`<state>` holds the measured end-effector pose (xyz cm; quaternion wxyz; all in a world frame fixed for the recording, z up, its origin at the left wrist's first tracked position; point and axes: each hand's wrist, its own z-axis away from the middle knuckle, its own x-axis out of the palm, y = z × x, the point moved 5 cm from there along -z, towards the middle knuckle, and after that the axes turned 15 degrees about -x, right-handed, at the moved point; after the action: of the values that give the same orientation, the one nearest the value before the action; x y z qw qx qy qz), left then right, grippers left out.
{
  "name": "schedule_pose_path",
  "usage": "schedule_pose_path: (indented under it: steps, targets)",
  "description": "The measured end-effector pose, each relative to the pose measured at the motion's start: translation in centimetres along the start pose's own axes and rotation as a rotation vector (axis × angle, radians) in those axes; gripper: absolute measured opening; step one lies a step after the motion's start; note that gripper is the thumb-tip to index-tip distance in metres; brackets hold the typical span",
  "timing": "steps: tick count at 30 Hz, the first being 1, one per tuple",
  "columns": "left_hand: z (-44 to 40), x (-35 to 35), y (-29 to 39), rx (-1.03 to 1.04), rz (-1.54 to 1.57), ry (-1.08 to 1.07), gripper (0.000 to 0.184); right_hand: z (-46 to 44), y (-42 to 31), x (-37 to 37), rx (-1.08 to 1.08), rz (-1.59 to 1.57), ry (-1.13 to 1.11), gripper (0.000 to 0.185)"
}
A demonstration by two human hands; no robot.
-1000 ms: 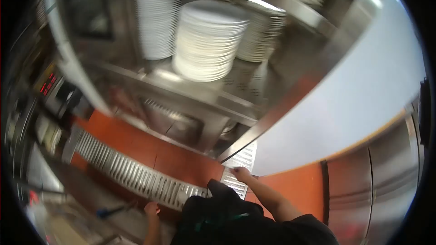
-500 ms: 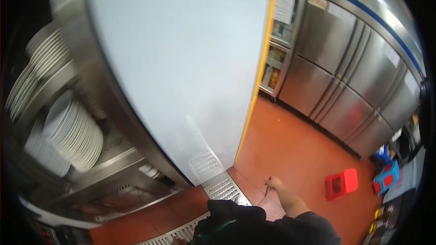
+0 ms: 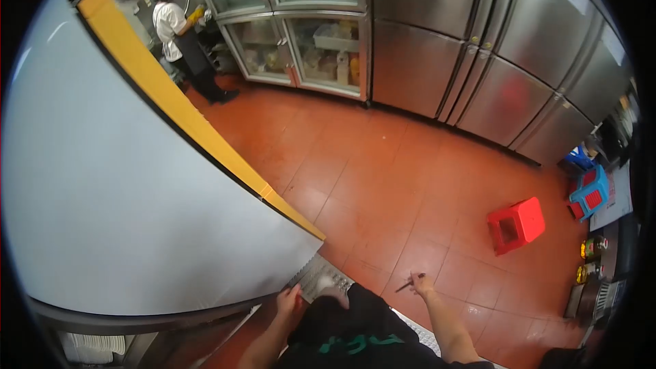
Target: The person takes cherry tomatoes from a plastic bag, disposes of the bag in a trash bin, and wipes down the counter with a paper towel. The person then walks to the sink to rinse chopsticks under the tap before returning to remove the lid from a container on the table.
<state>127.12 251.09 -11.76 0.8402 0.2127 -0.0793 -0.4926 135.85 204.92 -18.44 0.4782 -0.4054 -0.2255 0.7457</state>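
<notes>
My right hand (image 3: pixel 421 283) is closed around a thin, dark, pen-like stick (image 3: pixel 404 286); its exact kind is too small to make out. The stick points down and left above the red-tiled floor. Low in front of my body, my left hand (image 3: pixel 290 300) has its fingers loosely bent, with nothing visible in it. It is nearest the bottom corner of a large white panel (image 3: pixel 157 219); whether it touches the panel I cannot tell. Between my hands is my dark clothing (image 3: pixel 348 328), with green lettering, and part of a metal floor grate (image 3: pixel 311 277) shows beyond it.
A yellow strip (image 3: pixel 205 126) edges the panel. Beyond the tiles stand glass-door fridges (image 3: pixel 273 48) and steel fridges (image 3: pixel 420 68). A red stool (image 3: pixel 525 225) and a blue-and-red stool (image 3: pixel 591 195) are at right. A co-worker (image 3: pixel 181 34) stands far left. Stacked plates (image 3: pixel 96 343) sit lower left.
My view has swung right and moved past the white panel, revealing the glass-door fridges and the co-worker. My left hand has come further into view. My right hand still holds the thin stick.
</notes>
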Motion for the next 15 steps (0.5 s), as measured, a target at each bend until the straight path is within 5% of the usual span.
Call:
schedule_pose_path:
  steps: [7,12,15]
  targets:
    - [-5.6,14.4,10.7,0.078,-0.355,0.059,0.035,-9.5,-17.1,0.3,-0.282,-0.126,-0.072,0.049]
    - [-8.9,21.4,19.9,0.095,-0.54,0.067,0.046,-17.4,-20.9,-4.8,-0.263,-0.095,-0.001,0.045]
    - [-15.5,24.2,24.7,0.493,-0.65,0.311,0.052,-20.8,-16.9,-7.7,-0.168,-0.098,0.099,0.049]
